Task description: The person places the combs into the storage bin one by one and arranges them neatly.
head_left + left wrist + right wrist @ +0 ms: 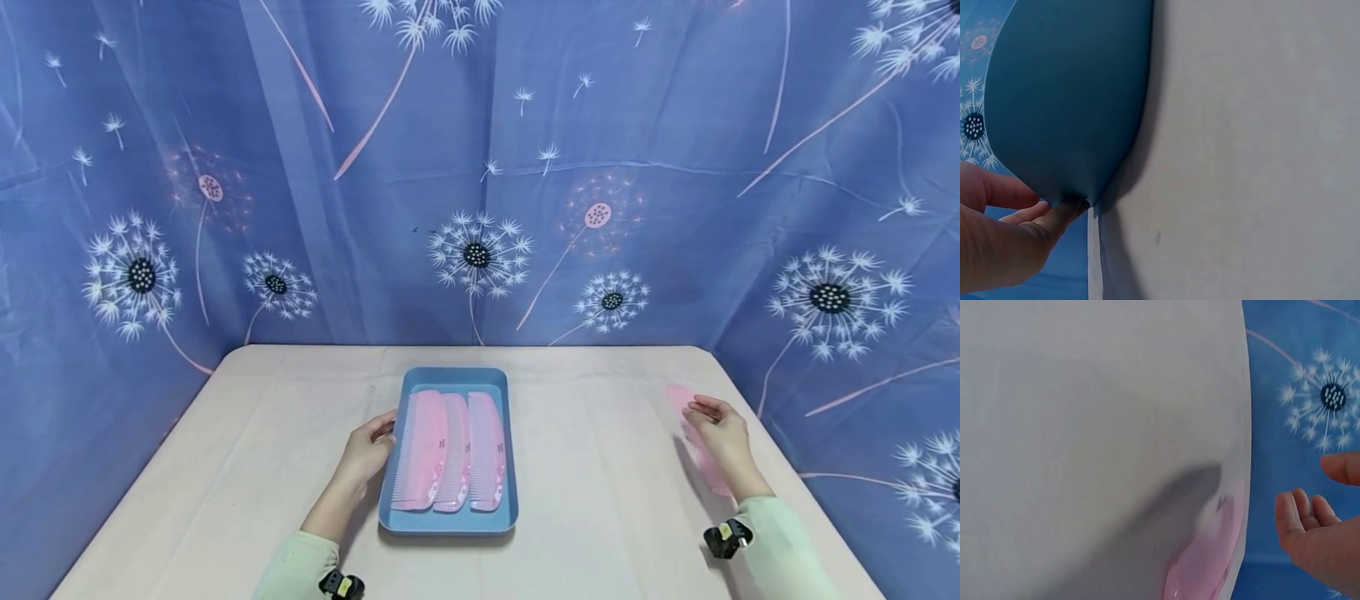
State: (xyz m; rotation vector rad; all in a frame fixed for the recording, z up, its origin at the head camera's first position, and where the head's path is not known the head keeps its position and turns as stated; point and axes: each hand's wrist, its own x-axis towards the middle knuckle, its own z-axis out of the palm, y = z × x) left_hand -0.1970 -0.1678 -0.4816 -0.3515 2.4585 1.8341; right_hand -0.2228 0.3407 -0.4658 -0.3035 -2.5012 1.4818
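Observation:
A blue tray (pixel 450 523) stands a little left of the table's middle with three pink combs (pixel 487 454) side by side in it, teeth facing left. My left hand (pixel 369 450) is at the tray's left side. Up close in the left wrist view, thumb and fingers (pixel 1066 215) pinch the edge of the tray (pixel 1072 106). Far to the right, my right hand (pixel 722 433) hovers by another pink comb (pixel 705 467). The right wrist view has its thumb and fingers (pixel 1297 519) spread apart, beside the comb (pixel 1204 556), holding nothing.
A pale cloth covers the table (pixel 585 467). Blue curtains (pixel 390 208) with dandelion prints hang along the back and both sides. The right comb lies near the table's right edge, its shadow (pixel 1166 500) falling on the cloth.

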